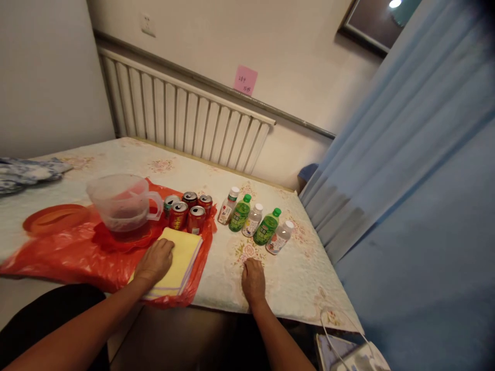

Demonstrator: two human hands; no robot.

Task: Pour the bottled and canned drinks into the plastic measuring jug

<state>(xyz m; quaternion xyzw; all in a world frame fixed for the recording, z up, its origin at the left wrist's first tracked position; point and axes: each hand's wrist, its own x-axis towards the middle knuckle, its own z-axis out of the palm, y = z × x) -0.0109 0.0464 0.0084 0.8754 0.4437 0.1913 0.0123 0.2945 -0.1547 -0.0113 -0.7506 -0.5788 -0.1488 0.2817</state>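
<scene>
My left hand (155,262) rests with curled fingers on a folded yellow cloth (181,255), which lies flat on a red plastic bag (83,263). My right hand (253,282) is a loose fist on the floral bed cover, with nothing visible in it. Just beyond the cloth stand several opened drink cans, among them a red can (196,220). Upright in a row ahead of my right hand are two green-capped bottles, one a green bottle (266,228), and three white-capped bottles, one a clear bottle (280,238). No bottle or can is touched.
A clear plastic measuring jug (121,206) stands left of the cans, by an orange-red lid (54,219). Patterned fabric (29,174) lies at far left. A radiator (185,111) runs along the wall, and a blue curtain (406,154) hangs at right.
</scene>
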